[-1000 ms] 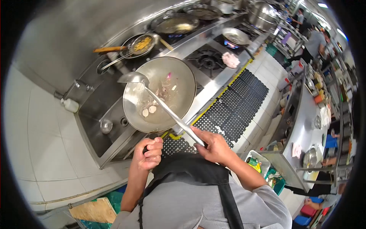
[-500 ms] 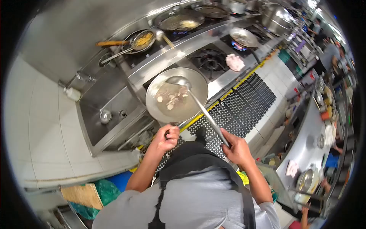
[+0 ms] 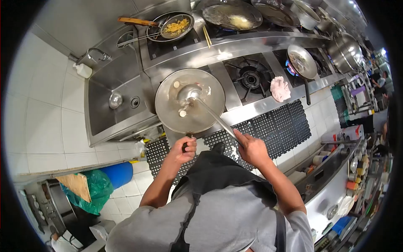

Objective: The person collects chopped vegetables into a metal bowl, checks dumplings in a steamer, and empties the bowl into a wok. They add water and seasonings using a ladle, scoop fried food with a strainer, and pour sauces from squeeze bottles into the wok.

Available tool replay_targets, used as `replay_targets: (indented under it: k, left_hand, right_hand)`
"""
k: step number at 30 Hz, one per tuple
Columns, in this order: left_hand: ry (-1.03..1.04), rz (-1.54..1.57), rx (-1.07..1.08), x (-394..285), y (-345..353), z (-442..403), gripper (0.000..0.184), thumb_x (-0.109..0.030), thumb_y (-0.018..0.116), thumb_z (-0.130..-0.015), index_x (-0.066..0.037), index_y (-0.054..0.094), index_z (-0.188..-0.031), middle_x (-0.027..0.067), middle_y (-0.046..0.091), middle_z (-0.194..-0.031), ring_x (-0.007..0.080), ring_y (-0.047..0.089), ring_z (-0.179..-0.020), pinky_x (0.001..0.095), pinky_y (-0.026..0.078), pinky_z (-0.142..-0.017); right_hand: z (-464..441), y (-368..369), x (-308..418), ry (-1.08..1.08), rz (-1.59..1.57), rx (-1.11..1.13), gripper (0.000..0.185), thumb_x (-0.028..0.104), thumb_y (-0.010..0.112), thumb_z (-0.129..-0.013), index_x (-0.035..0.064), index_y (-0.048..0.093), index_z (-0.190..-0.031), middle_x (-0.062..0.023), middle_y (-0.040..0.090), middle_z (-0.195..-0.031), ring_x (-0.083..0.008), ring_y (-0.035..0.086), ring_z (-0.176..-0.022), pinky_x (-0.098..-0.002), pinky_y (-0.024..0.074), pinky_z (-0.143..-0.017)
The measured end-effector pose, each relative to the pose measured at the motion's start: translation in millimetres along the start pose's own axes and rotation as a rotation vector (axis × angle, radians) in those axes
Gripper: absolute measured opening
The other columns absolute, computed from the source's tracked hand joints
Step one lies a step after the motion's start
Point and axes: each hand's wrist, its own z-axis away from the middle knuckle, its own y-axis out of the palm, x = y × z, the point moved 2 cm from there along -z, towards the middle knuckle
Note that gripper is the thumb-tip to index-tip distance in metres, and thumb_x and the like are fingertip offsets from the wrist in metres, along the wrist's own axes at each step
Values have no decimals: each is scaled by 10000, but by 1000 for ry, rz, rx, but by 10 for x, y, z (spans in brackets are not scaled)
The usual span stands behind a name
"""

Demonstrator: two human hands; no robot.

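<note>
A wide metal wok [image 3: 168, 110] sits over the left front of the stove, with pale round slices and smaller pieces of food inside. Its short dark handle is wrapped by my left hand [image 3: 183, 150], closed below the rim. My right hand [image 3: 252, 148] grips the end of a long ladle [image 3: 216, 117], which slants up and left across the rim. The ladle's bowl rests among the food near the middle of the wok. Right of the wok lies a crumpled pinkish cloth [image 3: 280, 88], by a bare burner [image 3: 251, 79].
A small pan [image 3: 303, 63] stands over a blue flame at the right. Behind are a strainer with yellow food [image 3: 176, 27], chopsticks [image 3: 207, 36] and large pans. A sink [image 3: 100, 122] is at the left. Black perforated mats [image 3: 289, 122] cover the floor.
The view has turned and shifted. The wok, first tilted with the ladle raised at its left rim, now sits flatter over the stove, and the ladle's bowl is down in the food.
</note>
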Motion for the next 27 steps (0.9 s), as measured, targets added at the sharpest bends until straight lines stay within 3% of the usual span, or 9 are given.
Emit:
replay_targets:
  k: [10, 13, 16, 17, 19, 22, 24, 25, 27]
  left_hand:
    - [182, 177, -11, 340, 67, -583, 53, -93, 599, -926, -109, 549, -937, -57, 453, -661, 70, 449, -529, 225, 302, -402]
    - [216, 220, 30, 399, 150, -674, 45, -112, 572, -948, -111, 565, -992, -61, 459, -658, 72, 459, -522, 225, 316, -407]
    - [277, 212, 19, 380, 124, -786, 60, -105, 572, -946, -106, 557, -1004, -62, 460, -661, 72, 457, -518, 225, 323, -407]
    - [292, 206, 1, 398, 198, -788, 64, -106, 575, -947, -101, 559, -1009, -66, 463, -668, 63, 447, -513, 224, 330, -407]
    - [299, 232, 3, 413, 248, -823, 63, -110, 576, -949, -100, 559, -1008, -68, 464, -673, 56, 441, -511, 223, 335, -411]
    - [322, 266, 27, 420, 260, -893, 153, -161, 570, -983, -41, 584, -1077, -48, 507, -694, 64, 445, -512, 224, 335, -426]
    - [325, 257, -28, 425, 367, -937, 189, -196, 578, -1000, -35, 589, -1099, -47, 519, -702, 60, 441, -508, 220, 335, -429]
    - [302, 298, 24, 434, 307, -973, 318, -323, 600, -1016, -29, 598, -1137, -26, 554, -753, 72, 465, -546, 223, 344, -440]
    - [345, 261, -71, 510, 466, -972, 415, -421, 599, -1008, -28, 602, -1144, -3, 580, -802, 93, 488, -583, 229, 355, -449]
  right_hand:
    - [-601, 311, -701, -99, -19, 75, 630, 152, 670, -850, 113, 491, -1453, -172, 672, -983, -380, 688, -769, -481, 570, -677]
    - [-742, 130, -791, -20, -105, 253, 491, 197, 647, -903, 113, 566, -1380, -193, 677, -1051, -394, 689, -872, -489, 568, -760]
    - [-850, 111, -1192, -22, -212, 85, 373, 231, 633, -932, 110, 640, -1286, -195, 678, -1117, -387, 675, -990, -479, 554, -851]
    - [-934, 8, -1365, 144, -270, 144, 302, 208, 664, -901, 103, 700, -1182, -189, 687, -1131, -373, 657, -1066, -465, 534, -915]
    - [-1071, -197, -1877, 154, -186, -65, 218, 91, 679, -816, 56, 733, -1025, -186, 705, -1026, -356, 665, -1046, -441, 543, -883]
    - [-1329, -528, -2779, 138, 81, -231, 438, 129, 731, -812, 70, 651, -1238, -252, 621, -1231, -425, 557, -1214, -485, 482, -993]
    - [-1348, -511, -3238, 237, 181, -427, 576, 123, 684, -823, 67, 555, -1381, -241, 492, -1438, -437, 512, -1259, -509, 412, -1083]
    - [-1311, -378, -3493, 254, 212, -384, 638, 173, 698, -830, 51, 505, -1425, -257, 508, -1413, -471, 490, -1275, -537, 380, -1110]
    - [-1049, 49, -3683, 205, 254, -323, 605, 159, 694, -829, 34, 519, -1395, -247, 528, -1387, -457, 492, -1273, -535, 379, -1108]
